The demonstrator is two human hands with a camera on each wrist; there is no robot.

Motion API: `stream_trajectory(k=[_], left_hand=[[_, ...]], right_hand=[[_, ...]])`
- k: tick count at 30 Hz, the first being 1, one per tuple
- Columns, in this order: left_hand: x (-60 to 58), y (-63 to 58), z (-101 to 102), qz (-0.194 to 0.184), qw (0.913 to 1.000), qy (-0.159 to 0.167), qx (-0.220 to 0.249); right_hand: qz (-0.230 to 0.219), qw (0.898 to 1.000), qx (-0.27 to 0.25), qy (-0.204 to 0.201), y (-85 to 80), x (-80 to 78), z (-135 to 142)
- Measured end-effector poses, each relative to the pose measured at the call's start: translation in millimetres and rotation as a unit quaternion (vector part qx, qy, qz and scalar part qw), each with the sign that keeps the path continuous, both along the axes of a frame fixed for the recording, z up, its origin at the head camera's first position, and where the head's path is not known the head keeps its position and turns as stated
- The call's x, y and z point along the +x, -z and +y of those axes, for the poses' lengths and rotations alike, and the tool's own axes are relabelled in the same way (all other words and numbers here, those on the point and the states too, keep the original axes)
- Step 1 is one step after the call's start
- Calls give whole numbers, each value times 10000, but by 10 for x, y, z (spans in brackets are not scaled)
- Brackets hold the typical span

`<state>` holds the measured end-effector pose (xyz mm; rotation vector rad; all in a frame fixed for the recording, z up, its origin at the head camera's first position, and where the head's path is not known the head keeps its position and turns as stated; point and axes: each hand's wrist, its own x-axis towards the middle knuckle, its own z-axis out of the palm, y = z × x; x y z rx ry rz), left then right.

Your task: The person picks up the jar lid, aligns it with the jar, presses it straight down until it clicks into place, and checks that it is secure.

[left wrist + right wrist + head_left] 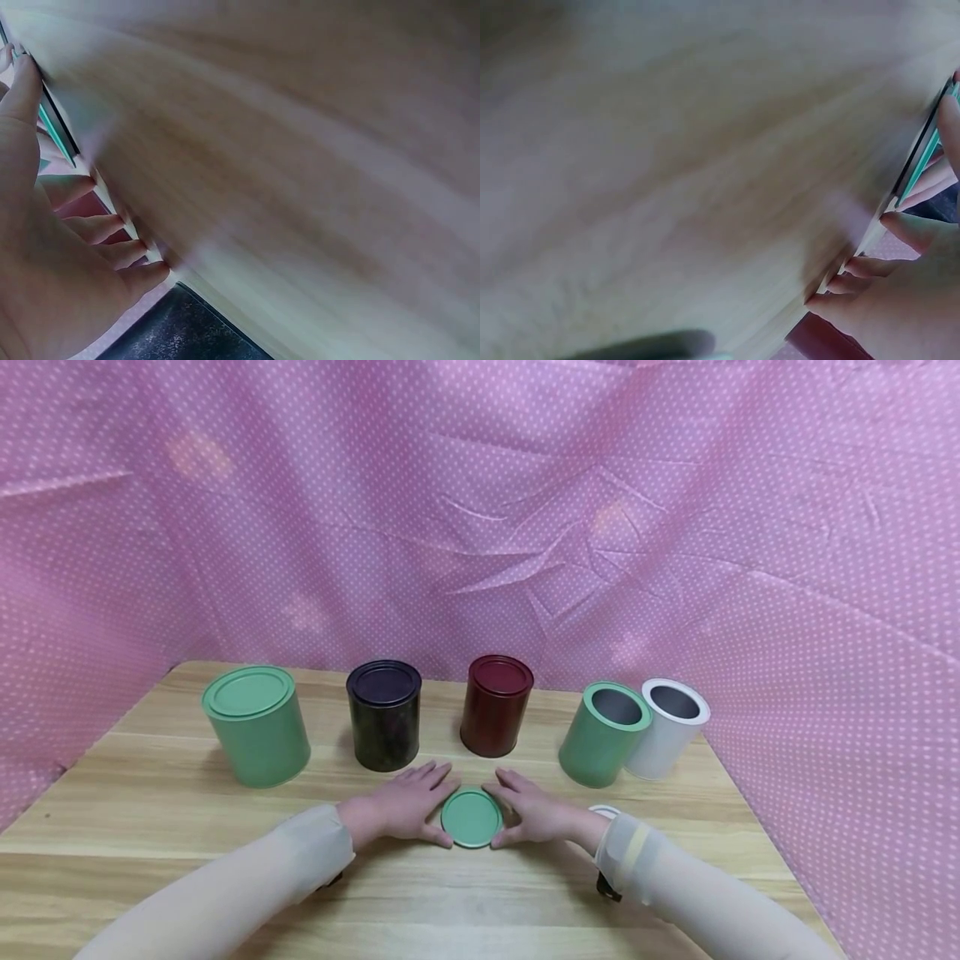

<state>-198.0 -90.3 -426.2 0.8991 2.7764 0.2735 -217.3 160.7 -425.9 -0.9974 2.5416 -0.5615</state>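
A round green lid [471,818] lies flat on the wooden table between both hands. My left hand [408,802] rests at its left side, thumb near the lower edge and forefinger near the upper edge. Mirroring it, my right hand [536,810] lies along the lid's right side with fingers spread. In the left wrist view the left thumb [24,90] is beside the lid's thin green edge [56,127], other fingertips on the table. The right wrist view has the right hand [907,292] likewise, fingertips down beside the lid edge [922,157].
Behind the hands stand a lidded green can [262,731], a black can [386,722] and a dark red can [495,714]. At right, an uncovered green can [596,743] partly hides an uncovered white can [663,743]. A white round piece [604,811] shows behind the right wrist.
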Motion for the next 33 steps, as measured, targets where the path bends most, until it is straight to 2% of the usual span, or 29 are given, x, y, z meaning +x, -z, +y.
stream_trajectory(k=[12, 26, 33], left_hand=[[21, -21, 21, -38, 10000, -12, 8], [18, -65, 75, 152, 9998, 141, 35], [-20, -82, 72, -7, 9999, 131, 83]], right_hand=[[-8, 9999, 32, 115, -29, 24, -40], [-8, 9998, -53, 216, -27, 47, -55], [12, 9999, -41, 124, -29, 35, -33]])
